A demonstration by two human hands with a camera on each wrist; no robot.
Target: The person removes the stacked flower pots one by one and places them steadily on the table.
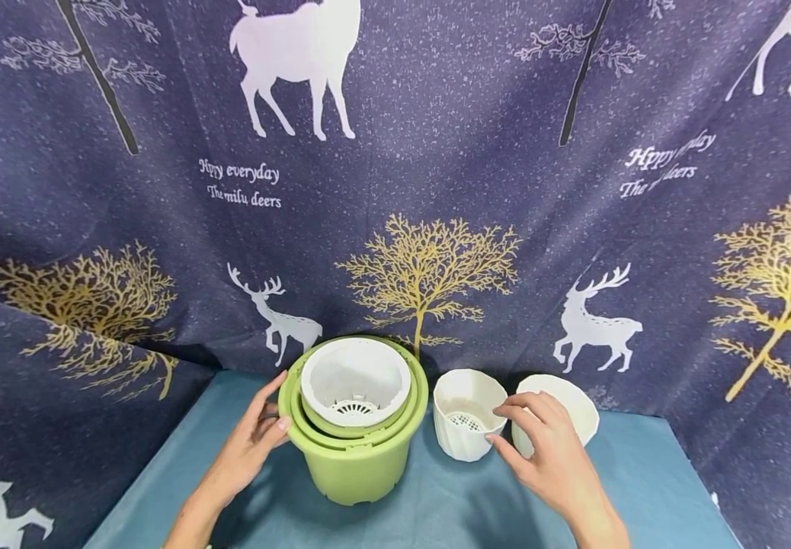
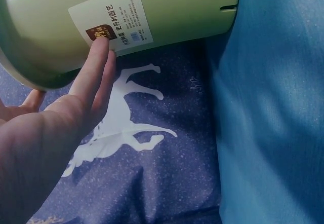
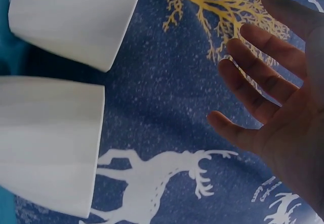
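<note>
Left hand outstretched against green pot with white pot inside, right hand spread, empty, near white planters

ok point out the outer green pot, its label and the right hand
Outer green pot (image 1: 360, 469): head view, front wall.
Label (image 2: 126, 21): left wrist view, printed face.
Right hand (image 1: 553, 451): head view, back of hand.

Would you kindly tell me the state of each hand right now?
Left hand: open, touching the green pot.
Right hand: open, holding nothing.
</note>
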